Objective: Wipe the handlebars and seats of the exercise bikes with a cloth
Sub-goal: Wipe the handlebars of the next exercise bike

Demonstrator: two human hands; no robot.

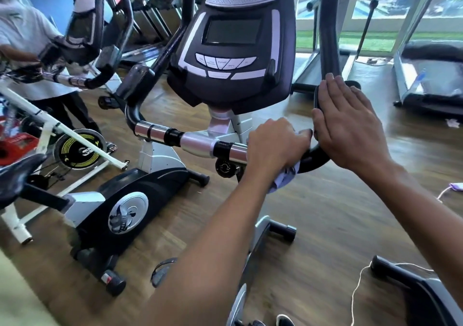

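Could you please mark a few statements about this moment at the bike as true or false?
1. The left hand grips the cloth around the handlebar. True.
2. The right hand holds a spray bottle. False: it holds nothing; its straight fingers lie flat against the upright end of the handlebar.
3. The screen of the console is lit with numbers. False: it is dark.
4. Another person stands at a bike on the left. True.
5. The cloth lies on the floor. False: it hangs from the left hand at the handlebar.
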